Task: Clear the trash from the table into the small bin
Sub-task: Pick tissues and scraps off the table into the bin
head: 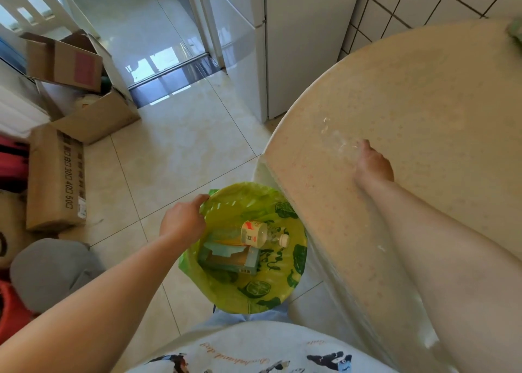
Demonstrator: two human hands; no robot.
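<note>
- Numerals reading 30, 40 and 500 are printed in dark ink along the side of a long cardboard carton [56, 180] lying on the floor at the left; the other characters beside them cannot be made out.
- A pink rectangular label, its text illegible, is borne on an open cardboard box [66, 61] standing behind that carton.
- Cursive lettering is printed upside down on the white shirt [254, 350] at the bottom edge, along with small cartoon figures; the words are too distorted to be read with certainty.
- The small bin [226, 208] is set on the glossy cream floor tiles, just beside the table's edge and partly under it; it is lined with a thin yellow-green plastic bag patterned with dark green leaves and lime slices.
- A clear plastic bottle [261, 234] with a white cap and a red-and-white label is seen lying on its side inside the bin; the label's writing is too small to read.
- A flat teal carton [226, 259], torn open, lies beneath the bottle.
- The bin liner's rim is pinched by the left hand [183, 221], fingers curled over its edge.
- The right hand [372, 165] is laid on the round table [423, 90], with one finger stretched forward onto crinkled clear plastic film [336, 138]; whether the film is gripped cannot be told.
- The table is covered with a smooth cream speckled cloth.
</note>
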